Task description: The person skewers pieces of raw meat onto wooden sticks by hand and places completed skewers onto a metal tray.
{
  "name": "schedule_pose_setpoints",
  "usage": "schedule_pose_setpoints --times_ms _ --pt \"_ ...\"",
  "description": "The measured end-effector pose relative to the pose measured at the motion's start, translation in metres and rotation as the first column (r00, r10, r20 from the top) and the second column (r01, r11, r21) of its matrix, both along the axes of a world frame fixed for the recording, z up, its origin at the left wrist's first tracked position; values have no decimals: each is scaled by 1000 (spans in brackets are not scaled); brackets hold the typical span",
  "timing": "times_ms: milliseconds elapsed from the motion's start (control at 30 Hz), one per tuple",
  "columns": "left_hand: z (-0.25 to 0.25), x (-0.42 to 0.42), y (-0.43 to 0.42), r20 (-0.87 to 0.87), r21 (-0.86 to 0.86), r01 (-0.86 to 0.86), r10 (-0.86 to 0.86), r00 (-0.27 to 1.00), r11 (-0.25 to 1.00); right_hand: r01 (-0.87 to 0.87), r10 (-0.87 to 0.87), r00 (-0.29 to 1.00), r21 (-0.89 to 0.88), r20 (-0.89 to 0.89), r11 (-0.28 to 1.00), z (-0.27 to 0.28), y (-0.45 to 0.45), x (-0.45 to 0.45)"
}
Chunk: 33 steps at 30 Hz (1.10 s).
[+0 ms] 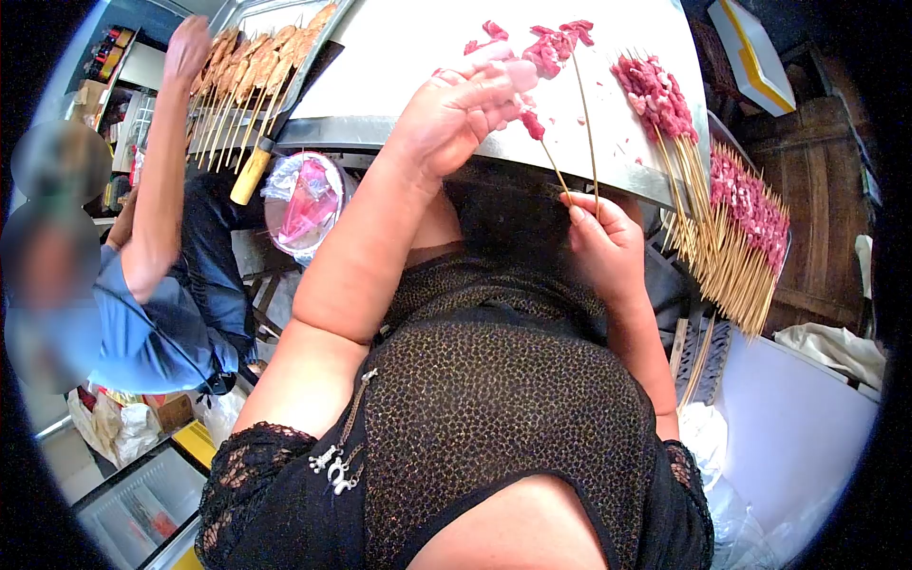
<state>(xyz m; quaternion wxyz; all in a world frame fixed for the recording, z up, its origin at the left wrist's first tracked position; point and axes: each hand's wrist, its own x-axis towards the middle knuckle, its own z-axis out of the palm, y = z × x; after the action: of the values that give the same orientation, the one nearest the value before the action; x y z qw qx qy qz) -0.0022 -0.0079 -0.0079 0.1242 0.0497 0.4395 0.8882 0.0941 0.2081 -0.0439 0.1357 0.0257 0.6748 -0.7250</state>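
My right hand (606, 239) grips the lower ends of thin wooden skewers (588, 133) at the table's front edge. One skewer carries a small piece of raw red meat (533, 124) near its tip; another reaches up towards loose meat pieces (551, 52) on the table. My left hand (456, 109) is at the tip of the meat-bearing skewer, fingers bent together around what looks like a piece of meat. Those fingertips are partly smeared by motion. Finished raw-meat skewers (655, 100) lie to the right of my right hand.
The pale worktop (399, 57) spans the front. More skewers (750, 209) are stacked at right. At left are a tray (318, 43) of browner meat skewers, a wooden-handled knife (252, 171) and a lined bucket (304, 204). Beside me sits a co-worker in a blue shirt (157, 328), one arm raised.
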Motion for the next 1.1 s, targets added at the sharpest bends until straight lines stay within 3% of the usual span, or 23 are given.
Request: schedule_pose_setpoints --times_ms 200,333,500,700,833,867,1033,1100 --pt "2 -1 5 123 211 -19 -8 992 977 12 -13 1000 -79 -15 997 -5 -1 0" --pt "-2 3 13 36 33 -93 91 995 995 16 -17 1000 -47 -17 999 -1 -3 0" --pt "-9 3 14 41 128 -114 109 993 985 5 -5 1000 -26 -10 1000 -1 -8 1" --pt "-8 16 31 62 182 -204 195 979 962 -57 93 983 -212 160 976 10 -15 -4" --pt "-17 22 44 40 282 -181 178 983 942 -38 67 991 -241 115 970 2 -19 -6" --pt "-18 25 52 74 224 -242 232 970 944 -20 42 993 -193 108 981 1 -21 -5" --pt "-28 29 66 65 297 -160 147 987 941 47 -30 995 -189 90 981 -5 -23 -9" --pt "-22 24 66 15 -45 -85 85 996 995 77 -64 995 -205 71 976 -2 -17 -14"
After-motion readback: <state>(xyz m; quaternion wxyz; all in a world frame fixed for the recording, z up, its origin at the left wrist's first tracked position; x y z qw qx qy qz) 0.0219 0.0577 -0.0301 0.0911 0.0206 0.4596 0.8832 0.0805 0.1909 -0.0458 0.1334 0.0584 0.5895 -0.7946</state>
